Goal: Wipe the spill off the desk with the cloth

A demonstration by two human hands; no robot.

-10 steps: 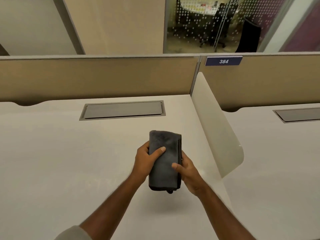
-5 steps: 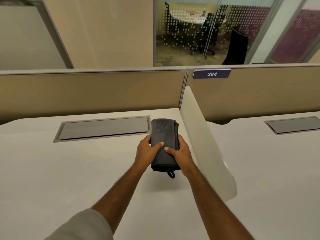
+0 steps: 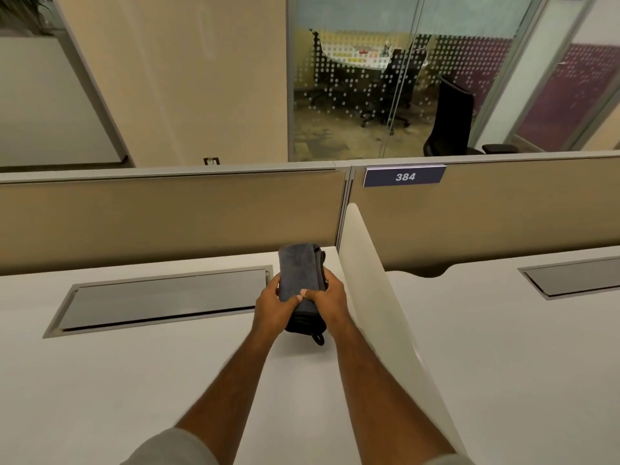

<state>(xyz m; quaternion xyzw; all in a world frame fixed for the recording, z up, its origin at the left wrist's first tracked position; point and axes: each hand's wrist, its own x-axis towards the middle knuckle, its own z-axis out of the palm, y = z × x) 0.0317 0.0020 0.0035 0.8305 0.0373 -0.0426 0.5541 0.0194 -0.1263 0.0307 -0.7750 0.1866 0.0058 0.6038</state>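
Note:
A folded dark grey cloth (image 3: 299, 270) with a small loop at its near end is held between both hands at the far right of the white desk (image 3: 134, 380). My left hand (image 3: 272, 308) grips its left side, thumb on top. My right hand (image 3: 327, 297) grips its right side, thumb on top too. The cloth's far end reaches toward the back edge of the desk. Whether the cloth touches the desk I cannot tell. No spill shows on the desk surface.
A white curved divider (image 3: 372, 297) stands close to the right of my right hand. A grey cable flap (image 3: 161, 297) is set into the desk to the left. A tan partition (image 3: 167, 216) with a label "384" (image 3: 405, 176) runs along the back. Another desk (image 3: 520, 347) lies to the right.
Both hands have carried the cloth away from me toward the back of the desk, beside the cable flap. The thumbs have come closer together on the cloth. My view has tilted up.

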